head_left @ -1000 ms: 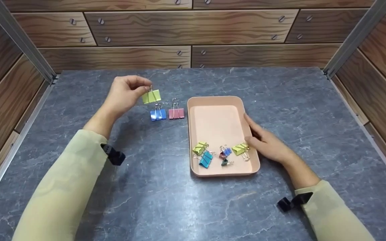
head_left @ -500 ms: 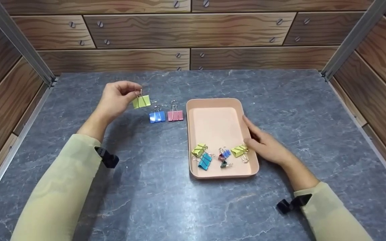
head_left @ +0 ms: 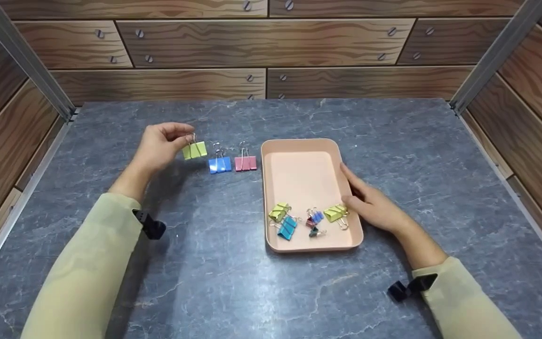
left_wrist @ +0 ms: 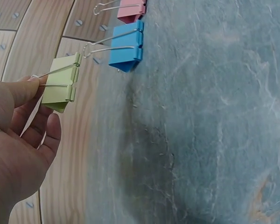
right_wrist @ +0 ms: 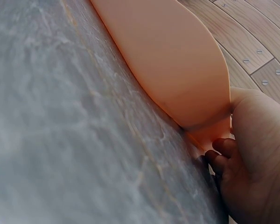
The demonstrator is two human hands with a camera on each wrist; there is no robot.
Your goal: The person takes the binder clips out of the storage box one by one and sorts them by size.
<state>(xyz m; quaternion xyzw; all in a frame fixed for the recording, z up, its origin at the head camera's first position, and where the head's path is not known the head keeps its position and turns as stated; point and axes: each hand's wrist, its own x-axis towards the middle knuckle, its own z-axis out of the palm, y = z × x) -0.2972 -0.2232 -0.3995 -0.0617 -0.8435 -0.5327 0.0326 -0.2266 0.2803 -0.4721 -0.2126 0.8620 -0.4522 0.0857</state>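
My left hand [head_left: 160, 146] pinches a yellow-green binder clip [head_left: 195, 150] by its wire handles, between thumb and fingertips. In the left wrist view this clip [left_wrist: 61, 81] hangs with its flat spine away from the palm. Just right of it, a blue binder clip [head_left: 219, 165] and a pink binder clip [head_left: 245, 163] stand in a row, handles pointing to the back. My right hand [head_left: 377, 205] grips the right wall of a peach tray [head_left: 312, 245], thumb at the rim and fingers along the outside. The right wrist view shows the tray's outer wall [right_wrist: 177, 60] beside the hand.
Inside the tray's near half lie two yellow-green clips [head_left: 335, 213], a teal clip [head_left: 287, 228] and several small clips [head_left: 314, 216]. Wood-patterned panels [head_left: 266, 42] enclose the dark marbled tabletop [head_left: 233, 282] at the back and sides.
My left hand has carried the yellow-green binder clip leftward and down, from behind the blue clip to its left side. The right hand and tray hold nearly still.
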